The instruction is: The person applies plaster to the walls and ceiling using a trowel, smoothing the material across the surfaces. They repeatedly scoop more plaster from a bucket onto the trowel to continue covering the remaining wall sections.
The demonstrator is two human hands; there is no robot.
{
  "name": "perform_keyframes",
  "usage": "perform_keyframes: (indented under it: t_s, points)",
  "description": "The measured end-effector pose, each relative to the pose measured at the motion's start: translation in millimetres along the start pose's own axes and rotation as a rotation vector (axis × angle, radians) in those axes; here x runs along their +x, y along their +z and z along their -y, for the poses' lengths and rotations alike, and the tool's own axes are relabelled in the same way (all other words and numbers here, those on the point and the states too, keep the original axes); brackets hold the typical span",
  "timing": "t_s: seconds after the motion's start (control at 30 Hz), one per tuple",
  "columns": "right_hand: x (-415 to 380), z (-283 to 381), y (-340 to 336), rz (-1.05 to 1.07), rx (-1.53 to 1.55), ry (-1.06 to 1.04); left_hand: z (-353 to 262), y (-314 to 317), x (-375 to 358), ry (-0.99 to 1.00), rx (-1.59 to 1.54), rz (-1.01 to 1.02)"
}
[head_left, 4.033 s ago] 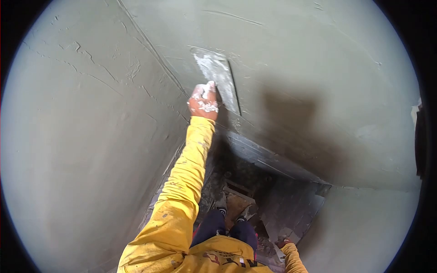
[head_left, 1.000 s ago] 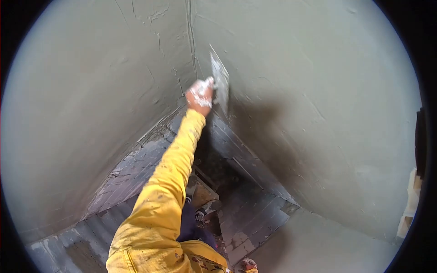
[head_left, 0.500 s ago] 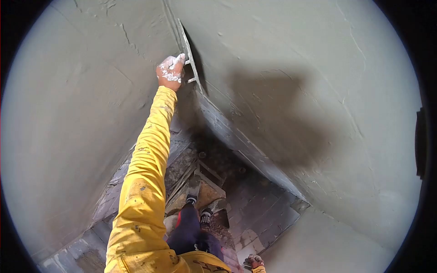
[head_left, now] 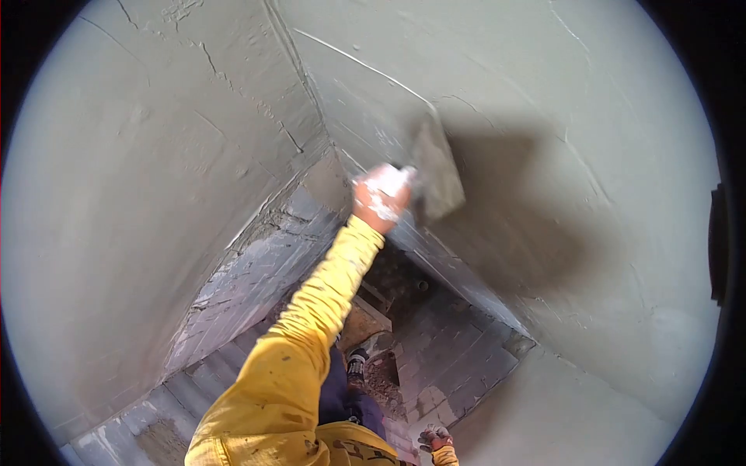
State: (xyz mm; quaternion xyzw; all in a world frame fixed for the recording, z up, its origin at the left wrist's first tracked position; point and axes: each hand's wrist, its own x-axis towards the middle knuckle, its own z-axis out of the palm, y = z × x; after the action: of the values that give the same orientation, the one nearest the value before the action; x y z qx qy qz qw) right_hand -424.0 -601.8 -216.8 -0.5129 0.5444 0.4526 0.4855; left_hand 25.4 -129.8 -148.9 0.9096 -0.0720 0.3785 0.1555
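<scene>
Nearest, a paint-spotted yellow sleeve [head_left: 268, 396] runs up to the left hand, while the right hand [head_left: 437, 438] hangs low, well behind the left hand and to its right; its fingers look curled, but I cannot tell whether they hold anything. Between the two, below the left hand, are dark trousers [head_left: 332, 388] and a shoe [head_left: 357, 365] on cluttered footing. Farther out, the left hand [head_left: 382, 196], smeared white over the knuckles, is closed in a fist around the grip of a trowel [head_left: 440, 172]; the grip itself is mostly hidden by the fingers and blur. The blade sits just to the right of that hand, slanted against the right-hand wall [head_left: 637, 186], though how much of its face touches cannot be told. A thin raised ridge [head_left: 361, 64] of coating runs from the blade's top corner up and to the left, beyond the hand. Left of the hand stands the other coated wall [head_left: 116, 225], with a rougher bare strip [head_left: 256, 252] along its foot, and the two walls meet in a corner just past the fist. The step in hand looks to be smoothing the coating beside that corner; the next move seems to call for steady, even pressure and a low blade angle to flatten the ridge.
</scene>
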Motion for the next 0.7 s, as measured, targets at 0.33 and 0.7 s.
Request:
perform_keyframes:
  t_s: [0.33, 0.7]
  points:
    - [-13.8, -1.4, -7.7, -0.065, -0.077, -0.096, -55.8, -48.1, 2.9, -0.19, -0.354, -0.112]
    - [0.4, -35.0, -3.6, -0.084, -0.149, -0.038, 3.2, -15.6, 59.5, -0.445, -0.324, -0.383]
